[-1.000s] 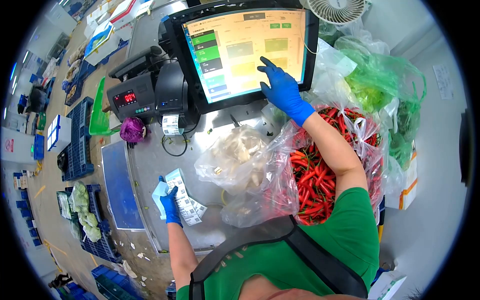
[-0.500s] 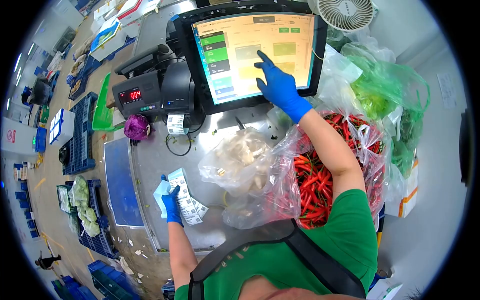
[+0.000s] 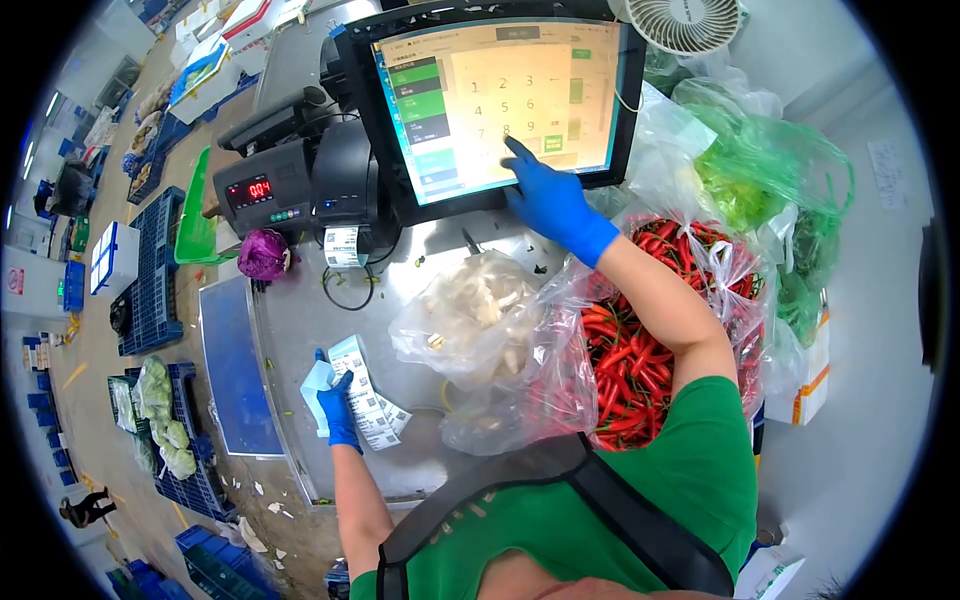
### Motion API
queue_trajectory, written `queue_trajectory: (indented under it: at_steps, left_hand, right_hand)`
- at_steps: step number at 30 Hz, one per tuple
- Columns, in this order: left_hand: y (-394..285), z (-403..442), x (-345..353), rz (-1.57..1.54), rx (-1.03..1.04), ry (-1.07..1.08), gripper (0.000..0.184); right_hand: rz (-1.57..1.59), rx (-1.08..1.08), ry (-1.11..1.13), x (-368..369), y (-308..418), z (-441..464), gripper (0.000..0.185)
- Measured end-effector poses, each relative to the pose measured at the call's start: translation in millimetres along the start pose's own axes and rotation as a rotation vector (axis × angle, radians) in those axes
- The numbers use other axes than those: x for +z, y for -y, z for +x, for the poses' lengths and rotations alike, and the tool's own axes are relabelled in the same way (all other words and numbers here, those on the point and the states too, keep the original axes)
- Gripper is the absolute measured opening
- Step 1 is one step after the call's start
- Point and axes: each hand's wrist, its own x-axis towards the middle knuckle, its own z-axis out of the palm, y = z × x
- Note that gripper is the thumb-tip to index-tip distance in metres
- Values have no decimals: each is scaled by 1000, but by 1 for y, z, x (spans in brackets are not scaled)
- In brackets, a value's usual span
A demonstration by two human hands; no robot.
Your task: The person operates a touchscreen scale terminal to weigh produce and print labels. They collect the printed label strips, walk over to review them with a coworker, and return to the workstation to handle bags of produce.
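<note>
My left hand [image 3: 338, 410], in a blue glove, is closed on a bunch of printed labels [image 3: 362, 392] above the metal counter, with pale blue backing paper [image 3: 318, 395] on its left side. My right hand [image 3: 556, 203], gloved the same way, reaches over to the touchscreen [image 3: 470, 155]; its index finger is stretched to the 8 on a number pad and it holds nothing. Below the screen lies a clear plastic bag [image 3: 470, 310] with whitish contents. Under my right forearm stands a big clear bag of red chili peppers [image 3: 630, 375].
Left of the screen are a scale display [image 3: 262, 192] and a label printer [image 3: 348, 190] with a label sticking out. A red cabbage [image 3: 264, 254] sits beside them. Green bags [image 3: 770, 165] of vegetables and a fan [image 3: 685, 22] stand on the right. A person [image 3: 88, 508] is far off.
The screen has switched to a number pad. My right hand has moved slightly down across the screen. My left hand keeps its hold on the labels.
</note>
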Motion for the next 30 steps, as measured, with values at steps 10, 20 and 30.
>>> queue_trajectory:
  at_steps: [10,20,30]
  left_hand:
    - [-4,-1,2,9,-55,-19,79]
    - [3,1,-4,-26,-62,-13,81]
    - [10,1,-10,-152,-91,-9,80]
  right_hand:
    - [-176,132,136,-4,-44,-17,36]
    - [74,-320,217,5,75,-14,45]
    - [254,-588,275,44,184,-44,35]
